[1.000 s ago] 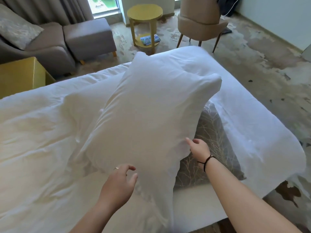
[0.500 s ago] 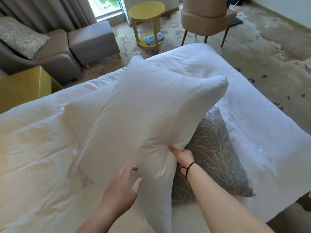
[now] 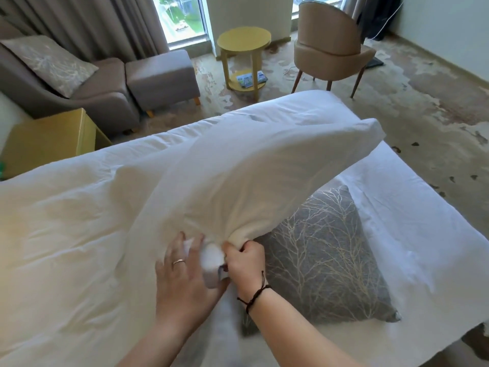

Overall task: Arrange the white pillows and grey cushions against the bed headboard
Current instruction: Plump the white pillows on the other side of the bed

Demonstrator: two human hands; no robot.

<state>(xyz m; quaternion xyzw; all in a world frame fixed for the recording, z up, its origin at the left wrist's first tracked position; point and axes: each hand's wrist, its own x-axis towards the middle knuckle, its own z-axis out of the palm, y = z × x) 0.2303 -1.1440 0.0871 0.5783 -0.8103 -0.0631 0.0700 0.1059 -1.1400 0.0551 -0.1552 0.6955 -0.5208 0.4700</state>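
The right hand [image 3: 247, 263] has its grip pinched tight on a bunched corner of the big soft white pillow [image 3: 264, 178], which is raised and tilted over the white-sheeted bed [image 3: 66, 221], its far corner reaching toward the bed's right edge. The left hand [image 3: 182, 276] lies spread flat on the fabric just beside that pinch, holding nothing. Under the pillow's right side rests the grey square cushion with a pale branch pattern [image 3: 325, 255], near the bed's near right corner. The risk: one small pinch carries the whole pillow, so the cloth may slip free, or the swinging pillow could sweep the cushion off that edge.
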